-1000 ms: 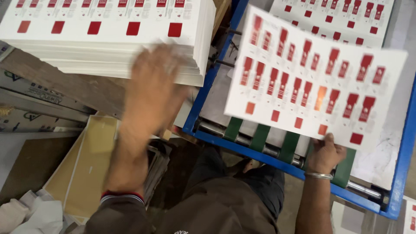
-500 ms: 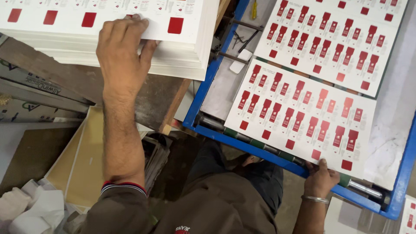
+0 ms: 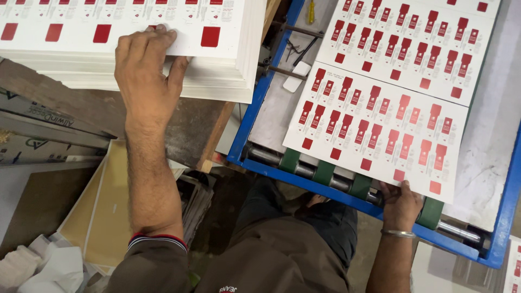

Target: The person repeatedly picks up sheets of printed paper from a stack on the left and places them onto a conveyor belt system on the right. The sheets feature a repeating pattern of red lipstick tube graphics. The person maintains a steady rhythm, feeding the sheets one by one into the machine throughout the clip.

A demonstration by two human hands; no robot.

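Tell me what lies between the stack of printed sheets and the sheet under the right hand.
In the head view, the feeder's blue frame rail and a strip of grey bed holding a small white block.

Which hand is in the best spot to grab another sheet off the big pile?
Probably the left hand: it rests on the stack of printed sheets. The right hand is on the printed sheet lying on the blue feeder table.

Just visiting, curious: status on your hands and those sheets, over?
Left hand flat on the stack. Right hand pinching the sheet on the feeder. Nothing in the way.
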